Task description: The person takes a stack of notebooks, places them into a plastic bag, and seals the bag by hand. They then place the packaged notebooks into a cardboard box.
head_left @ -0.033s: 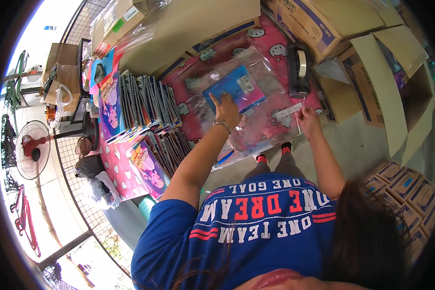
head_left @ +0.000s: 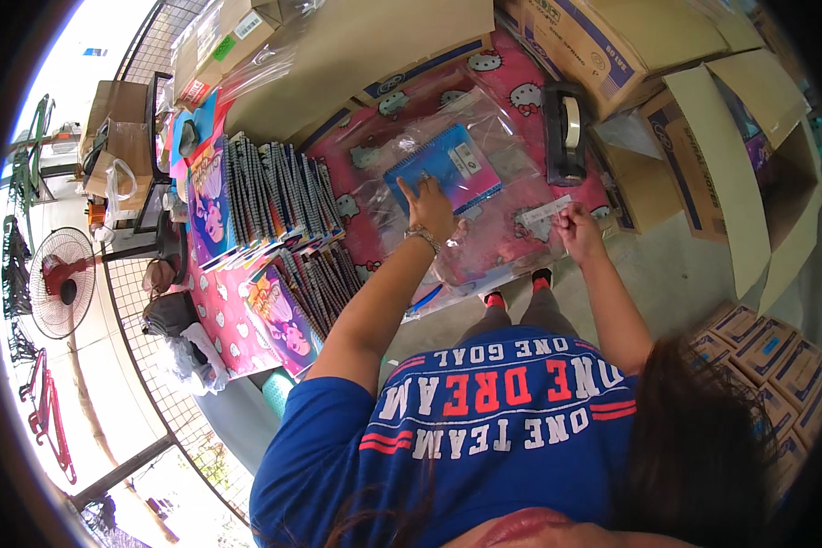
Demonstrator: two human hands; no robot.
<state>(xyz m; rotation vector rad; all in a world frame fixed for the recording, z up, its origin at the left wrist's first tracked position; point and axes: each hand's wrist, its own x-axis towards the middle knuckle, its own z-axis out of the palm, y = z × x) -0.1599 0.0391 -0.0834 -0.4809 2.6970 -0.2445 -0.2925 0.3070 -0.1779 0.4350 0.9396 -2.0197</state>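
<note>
Head view: resting left hand (head_left: 429, 208) on a blue-and-pink spiral notebook (head_left: 478, 183), with fingers opened out over the cover and not closed round anything. Wearing a bracelet (head_left: 421, 234) on that wrist. Holding right hand (head_left: 580, 233) to the right of the spiral notebook, near the front of the table, with thumb and fingertips pinched on a white strip (head_left: 542, 212) near its right end, apart from the cover. Looking down on the spiral notebook, set aslant on clear plastic (head_left: 502, 137) over a pink patterned tablecloth (head_left: 511, 68), with a white label (head_left: 467, 159) near its upper right corner. Near the strip, just above the right hand, a black tape dispenser (head_left: 554, 137) with a pale roll (head_left: 572, 121). Left of the left arm, overlapping rows of notebooks (head_left: 279, 187) with coloured covers. Farther right, an open carton (head_left: 717, 155); below it, stacked small brown boxes (head_left: 763, 352). Far left, a standing fan (head_left: 62, 279).
</note>
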